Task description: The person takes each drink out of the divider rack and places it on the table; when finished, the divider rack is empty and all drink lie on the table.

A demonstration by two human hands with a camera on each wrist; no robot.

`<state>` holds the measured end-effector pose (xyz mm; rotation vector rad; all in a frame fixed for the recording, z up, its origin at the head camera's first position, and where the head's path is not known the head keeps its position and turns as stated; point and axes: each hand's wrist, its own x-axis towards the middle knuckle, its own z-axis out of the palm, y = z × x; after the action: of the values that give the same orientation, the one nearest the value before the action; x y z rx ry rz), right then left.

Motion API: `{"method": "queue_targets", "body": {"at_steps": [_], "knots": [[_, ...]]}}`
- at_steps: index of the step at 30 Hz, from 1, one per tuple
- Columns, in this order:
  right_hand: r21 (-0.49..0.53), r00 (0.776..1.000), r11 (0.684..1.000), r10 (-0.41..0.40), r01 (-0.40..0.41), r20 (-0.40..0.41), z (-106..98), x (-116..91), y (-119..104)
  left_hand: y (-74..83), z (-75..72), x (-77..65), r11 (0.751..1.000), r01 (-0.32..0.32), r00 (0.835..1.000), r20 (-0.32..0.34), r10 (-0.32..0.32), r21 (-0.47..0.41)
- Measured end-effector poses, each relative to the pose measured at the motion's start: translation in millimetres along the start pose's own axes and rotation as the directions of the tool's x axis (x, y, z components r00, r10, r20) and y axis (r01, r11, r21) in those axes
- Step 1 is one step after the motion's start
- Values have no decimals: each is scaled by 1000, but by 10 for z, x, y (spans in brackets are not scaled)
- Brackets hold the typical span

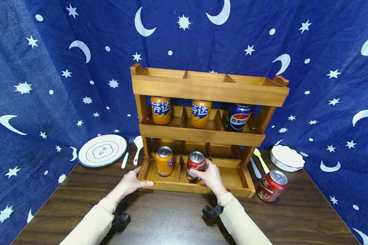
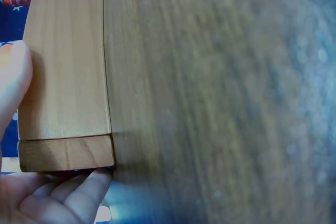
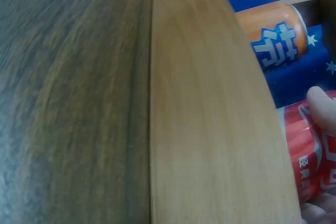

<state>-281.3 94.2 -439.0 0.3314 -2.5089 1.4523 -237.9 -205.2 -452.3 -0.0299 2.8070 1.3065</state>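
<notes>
A red cola can (image 1: 196,166) stands upright in the middle compartment of the bottom tier of a wooden rack (image 1: 199,131). My right hand (image 1: 211,175) grips that can from its right side, thumb across the front; the right wrist view shows the red can (image 3: 302,150) only in part. To its left, an orange soda can (image 1: 164,161) stands in the bottom left compartment. My left hand (image 1: 132,182) holds the rack's lower left front corner. In the left wrist view its thumb lies over the front board (image 2: 68,66) and its fingers bend around the end.
The middle tier holds two orange cans (image 1: 161,110) and a blue Pepsi can (image 1: 238,117). Another red can (image 1: 272,186) stands right of the rack. A plate (image 1: 102,150), white spoon (image 1: 138,148), yellow utensil (image 1: 261,160) and white scalloped dish (image 1: 287,158) lie along the back.
</notes>
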Motion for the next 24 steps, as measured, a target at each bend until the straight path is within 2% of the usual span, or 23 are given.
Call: {"method": "queue_targets", "body": {"at_steps": [6, 11, 16, 24], "knots": [[72, 999, 997, 0, 4, -53, -24, -53, 33, -2, 23, 4, 1000, 11, 1000, 6, -11, -10], [169, 997, 986, 16, -2, -81, -146, -95, -26, 10, 28, 21, 1000, 1, 1000, 2, -1, -9], [175, 996, 985, 12, 3, -89, -405, -142, -150, 7, 18, 37, 1000, 1, 1000, 24, 0, -19], [115, 999, 993, -22, 25, -34, -943, -355, -333, -18, -15, 22, 1000, 3, 999, 34, -3, -17]]}}
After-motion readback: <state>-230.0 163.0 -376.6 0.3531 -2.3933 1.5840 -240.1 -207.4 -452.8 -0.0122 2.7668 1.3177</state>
